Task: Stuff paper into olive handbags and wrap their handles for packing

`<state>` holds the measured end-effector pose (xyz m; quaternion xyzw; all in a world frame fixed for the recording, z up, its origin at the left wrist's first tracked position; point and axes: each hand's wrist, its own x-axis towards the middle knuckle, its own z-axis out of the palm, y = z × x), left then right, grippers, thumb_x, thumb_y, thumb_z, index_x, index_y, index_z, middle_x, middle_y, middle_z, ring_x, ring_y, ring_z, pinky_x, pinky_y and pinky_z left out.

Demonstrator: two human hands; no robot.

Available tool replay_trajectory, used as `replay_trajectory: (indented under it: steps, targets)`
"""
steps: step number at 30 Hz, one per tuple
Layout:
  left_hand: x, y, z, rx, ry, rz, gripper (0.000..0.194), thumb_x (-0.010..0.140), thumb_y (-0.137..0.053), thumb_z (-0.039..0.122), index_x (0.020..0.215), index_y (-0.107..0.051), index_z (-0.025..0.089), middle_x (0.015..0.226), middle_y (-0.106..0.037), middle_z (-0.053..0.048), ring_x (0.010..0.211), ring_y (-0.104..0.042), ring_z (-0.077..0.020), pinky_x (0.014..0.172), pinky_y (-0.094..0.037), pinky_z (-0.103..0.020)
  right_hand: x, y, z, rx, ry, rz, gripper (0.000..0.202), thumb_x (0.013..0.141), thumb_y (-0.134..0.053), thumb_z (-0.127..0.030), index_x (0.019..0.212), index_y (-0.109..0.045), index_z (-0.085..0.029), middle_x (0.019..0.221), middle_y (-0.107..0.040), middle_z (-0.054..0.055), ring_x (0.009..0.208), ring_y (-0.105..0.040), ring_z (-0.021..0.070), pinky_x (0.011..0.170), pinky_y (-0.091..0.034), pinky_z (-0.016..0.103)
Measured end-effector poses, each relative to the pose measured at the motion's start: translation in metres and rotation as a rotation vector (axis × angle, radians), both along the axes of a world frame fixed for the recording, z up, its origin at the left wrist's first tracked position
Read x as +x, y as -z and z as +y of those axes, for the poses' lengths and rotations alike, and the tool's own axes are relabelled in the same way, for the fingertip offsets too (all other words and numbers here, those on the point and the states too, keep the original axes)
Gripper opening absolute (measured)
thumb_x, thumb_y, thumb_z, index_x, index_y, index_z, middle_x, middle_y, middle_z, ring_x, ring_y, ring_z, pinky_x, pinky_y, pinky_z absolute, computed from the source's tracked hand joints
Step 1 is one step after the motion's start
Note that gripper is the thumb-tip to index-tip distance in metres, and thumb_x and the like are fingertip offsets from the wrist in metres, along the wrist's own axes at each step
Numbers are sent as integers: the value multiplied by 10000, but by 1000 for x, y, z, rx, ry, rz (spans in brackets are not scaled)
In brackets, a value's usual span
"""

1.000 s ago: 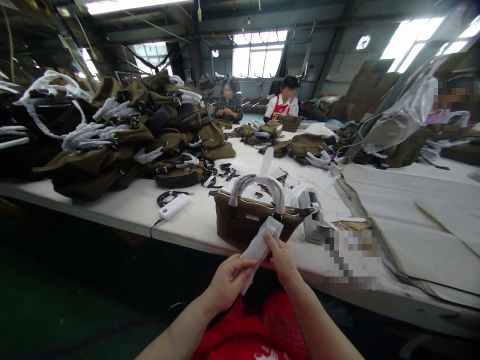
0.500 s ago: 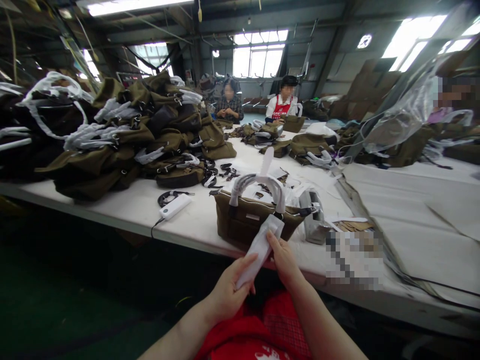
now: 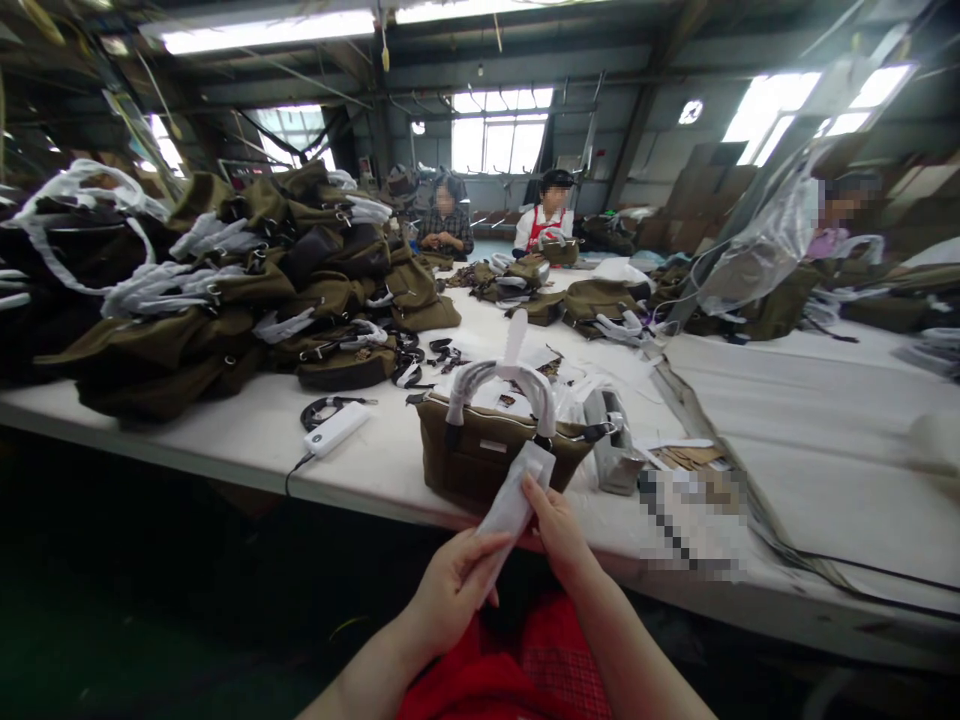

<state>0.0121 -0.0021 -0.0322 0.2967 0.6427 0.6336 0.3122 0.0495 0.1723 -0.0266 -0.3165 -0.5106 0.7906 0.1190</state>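
An olive-green handbag (image 3: 469, 465) stands upright at the table's front edge, its arched handles (image 3: 541, 400) wrapped in clear plastic. In front of it slants a flat white sleeve (image 3: 510, 502), its top end by the base of the right-hand handle end; whatever is inside cannot be made out. My left hand (image 3: 452, 585) is closed round the sleeve's lower end. Higher up, my right hand (image 3: 559, 532) pinches the sleeve, thumb on top. A thin white strip (image 3: 515, 338) sticks up behind the handles.
Olive bags (image 3: 307, 270) with wrapped handles are heaped at left on the white table (image 3: 390, 440). Nearby lie a white corded device (image 3: 337, 430) and a coiled black strap (image 3: 321, 408). A grey box (image 3: 616, 465) stands right of the handbag. Co-workers (image 3: 546, 225) sit across the table.
The camera view has turned a little to the right, so everything sits further left. Both hands keep their hold on the white sleeve, and the handbag stays in place.
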Motion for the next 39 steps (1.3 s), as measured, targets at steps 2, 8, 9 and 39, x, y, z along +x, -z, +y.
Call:
replay_trajectory:
  steps: [2, 8, 9, 39]
  targets:
    - [0, 3, 4, -26, -36, -81, 620, 846, -610, 463, 1391, -449, 215, 1018, -644, -93, 531, -593, -96, 504, -459, -229, 0, 1, 1, 5, -10, -12, 572, 559, -726, -726, 725, -571, -201, 549, -564, -26, 469, -508, 128, 433, -443, 253]
    - [-8, 8, 13, -99, 150, -486, 550, 684, -749, 518, 984, -610, 78, 775, -701, -107, 541, -629, -138, 506, -445, -216, 2, 17, 7, 126, -109, 24, 565, 635, -658, -743, 669, -547, -190, 522, -545, -21, 446, -476, 118, 426, -399, 247]
    - [-8, 10, 14, -97, 156, -504, 532, 664, -768, 515, 932, -614, 83, 759, -700, -102, 546, -630, -139, 514, -446, -216, 4, 19, 10, 141, -127, 27, 570, 641, -646, -749, 672, -549, -189, 523, -544, -21, 447, -475, 117, 430, -397, 246]
    - [2, 7, 38, -142, 111, -419, 651, 521, -804, 657, 858, -606, 137, 693, -669, -48, 511, -587, -142, 493, -408, -243, 56, 34, 238, 903, 337, -163, 433, 695, -609, -541, 778, -759, -144, 780, -743, 68, 808, -659, 234, 753, -475, 305]
